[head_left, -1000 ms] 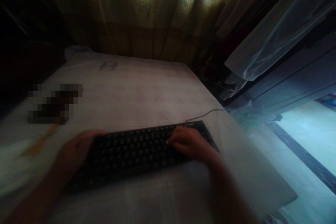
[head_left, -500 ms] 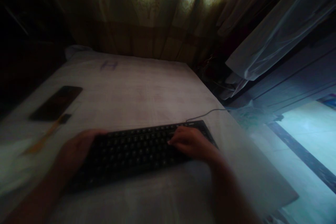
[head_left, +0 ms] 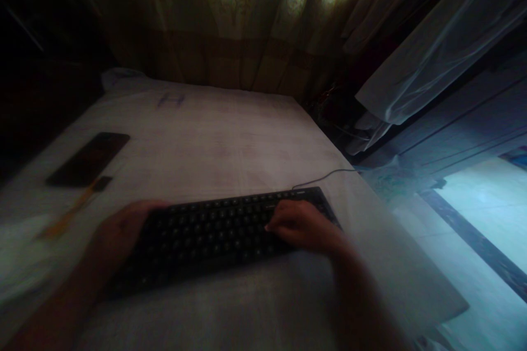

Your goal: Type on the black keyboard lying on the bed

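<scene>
A black keyboard (head_left: 214, 230) lies at a slant on the pale cloth-covered table, with its cable (head_left: 325, 176) running off to the right. My left hand (head_left: 119, 230) is wrapped round the keyboard's left end, fingers along the upper left corner. Over the keys on the right side, my right hand (head_left: 298, 225) is closed with its fingers curled and pressed together. Its fingertips are at the keys. Whatever may be inside this hand is hidden. Dim light and blur hide the finer details.
Left of the keyboard lie a dark phone (head_left: 88, 159) and a yellow-handled thing with a dark end (head_left: 74, 211), perhaps a brush. A whitish blurred thing (head_left: 24, 258) is at the left edge. Curtains (head_left: 230, 22) hang behind the table. Tiled floor (head_left: 486, 219) shows at right.
Almost nothing differs. My right hand has shifted very slightly to the right over the keys, while my left hand stays at the keyboard's left end.
</scene>
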The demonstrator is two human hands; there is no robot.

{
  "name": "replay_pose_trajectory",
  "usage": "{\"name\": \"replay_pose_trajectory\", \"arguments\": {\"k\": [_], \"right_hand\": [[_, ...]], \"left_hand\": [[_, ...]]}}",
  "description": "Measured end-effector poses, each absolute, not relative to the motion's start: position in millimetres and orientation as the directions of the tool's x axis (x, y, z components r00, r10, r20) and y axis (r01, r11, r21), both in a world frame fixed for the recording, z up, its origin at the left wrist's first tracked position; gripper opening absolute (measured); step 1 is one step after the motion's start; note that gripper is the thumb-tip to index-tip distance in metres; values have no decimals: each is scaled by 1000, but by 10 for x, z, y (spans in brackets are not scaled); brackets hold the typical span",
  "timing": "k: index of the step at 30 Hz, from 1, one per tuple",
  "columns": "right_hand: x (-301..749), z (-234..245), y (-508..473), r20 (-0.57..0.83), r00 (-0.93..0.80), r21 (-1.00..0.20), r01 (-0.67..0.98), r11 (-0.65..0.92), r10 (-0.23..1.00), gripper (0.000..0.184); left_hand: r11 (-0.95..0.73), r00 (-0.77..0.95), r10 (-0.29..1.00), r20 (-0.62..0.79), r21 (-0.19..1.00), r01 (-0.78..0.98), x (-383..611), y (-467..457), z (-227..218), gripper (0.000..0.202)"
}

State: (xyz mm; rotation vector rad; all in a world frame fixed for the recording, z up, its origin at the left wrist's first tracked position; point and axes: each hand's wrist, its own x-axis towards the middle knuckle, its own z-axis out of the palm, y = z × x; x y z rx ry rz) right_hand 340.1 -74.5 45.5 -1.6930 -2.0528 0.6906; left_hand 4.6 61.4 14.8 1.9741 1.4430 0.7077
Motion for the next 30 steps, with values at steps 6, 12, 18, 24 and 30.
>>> {"name": "replay_pose_trajectory", "arguments": {"k": [6,12,18,24,30], "right_hand": [[3396,462,-754,-30,-215,-595,789,155,976,22],[3384,474,-766,-31,-254,-624,760,180,967,22],[3332,502,-768,-66,-280,-653,738,170,958,24],[3383,499,-794,-95,-282,-647,746,156,955,25],[3546,511,-840,-157,-232,-620,780,88,960,24]], "left_hand": [[-221,277,960,38,708,670,46,625,147,56],[-230,284,958,46,718,657,45,617,148,58],[-208,270,962,38,745,634,13,631,76,57],[-194,255,966,37,754,628,-16,653,29,57],[-232,281,958,60,739,633,13,642,86,58]]}}
